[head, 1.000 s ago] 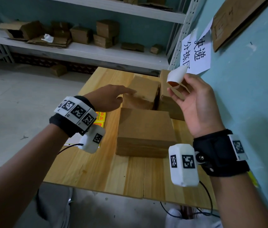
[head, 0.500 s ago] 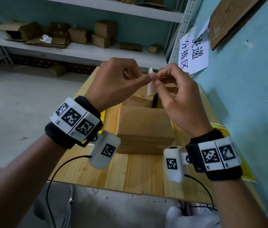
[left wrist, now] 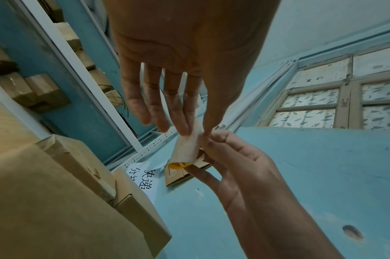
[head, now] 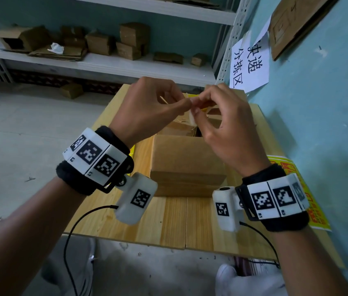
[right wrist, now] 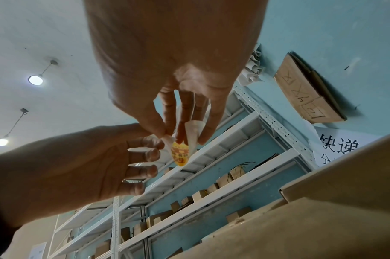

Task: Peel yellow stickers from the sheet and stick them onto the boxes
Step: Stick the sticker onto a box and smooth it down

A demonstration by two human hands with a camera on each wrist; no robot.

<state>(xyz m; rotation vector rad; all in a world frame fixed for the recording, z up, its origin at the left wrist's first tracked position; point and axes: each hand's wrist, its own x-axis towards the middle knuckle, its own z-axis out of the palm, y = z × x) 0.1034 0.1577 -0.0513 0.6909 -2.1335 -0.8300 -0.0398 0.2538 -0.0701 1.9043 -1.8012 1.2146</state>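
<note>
A small curled sticker, white on its backing side and yellow inside, hangs in the air above the boxes. My left hand pinches its top edge between thumb and fingertips. My right hand pinches the same piece from the other side, its other fingers spread. In the head view only a white sliver of the sticker shows between the fingertips. Below them a closed cardboard box stands on the table, with two more boxes behind it, partly hidden by my hands.
A yellow sticker sheet lies at the table's right edge by the blue wall; another sheet peeks out under my left wrist. The wooden table has bare room in front. Shelves with cartons stand behind.
My left hand rose from over the boxes and joined my right hand on the curled sticker. Both hands now hold it together, lower and closer to the middle.
</note>
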